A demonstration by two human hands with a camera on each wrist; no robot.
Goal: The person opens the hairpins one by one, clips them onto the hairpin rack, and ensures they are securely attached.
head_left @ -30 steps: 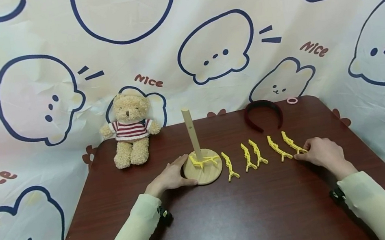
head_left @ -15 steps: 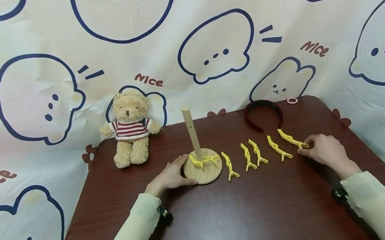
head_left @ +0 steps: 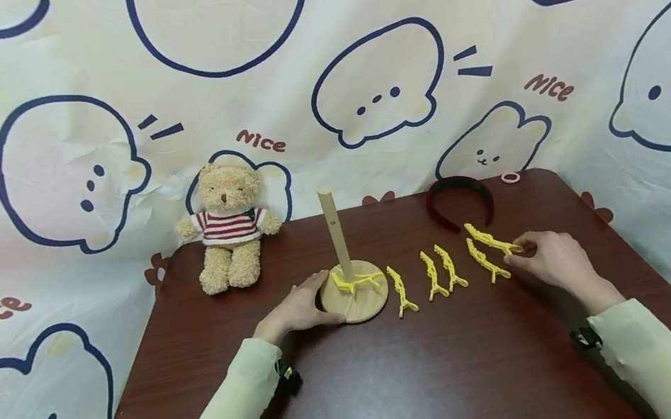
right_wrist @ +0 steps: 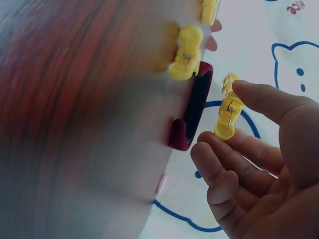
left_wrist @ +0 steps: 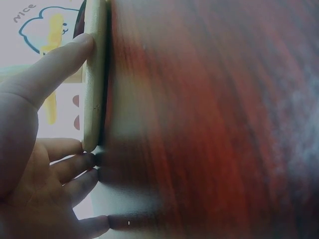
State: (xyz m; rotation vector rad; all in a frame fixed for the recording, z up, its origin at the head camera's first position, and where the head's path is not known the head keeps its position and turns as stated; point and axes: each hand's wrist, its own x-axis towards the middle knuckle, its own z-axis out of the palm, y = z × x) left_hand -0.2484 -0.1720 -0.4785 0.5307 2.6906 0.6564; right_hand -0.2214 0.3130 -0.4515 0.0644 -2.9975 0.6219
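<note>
In the head view, my left hand (head_left: 299,305) grips the round base edge of a wooden stand (head_left: 356,307) with an upright post. Its thumb lies on the rim (left_wrist: 94,89) in the left wrist view, the fingers around the far side. A yellow hair clip (head_left: 363,281) is at the foot of the post. My right hand (head_left: 559,265) pinches another yellow hair clip (head_left: 486,238) by its spring end, between thumb and fingers; the spring of that held clip (right_wrist: 230,108) shows in the right wrist view. Several matching clips (head_left: 448,269) lie in a row on the table.
A dark red headband (head_left: 435,213) lies behind the clips, with a pink ring (head_left: 510,178) near the back edge. At the back left a teddy bear (head_left: 230,228) in a striped shirt sits on the brown table (head_left: 412,385). A printed cloth (head_left: 268,97) hangs behind.
My right hand has pinched the rightmost hair clip, turned it and moved it left, toward the neighbouring clip. My left hand and the stand have stayed still.
</note>
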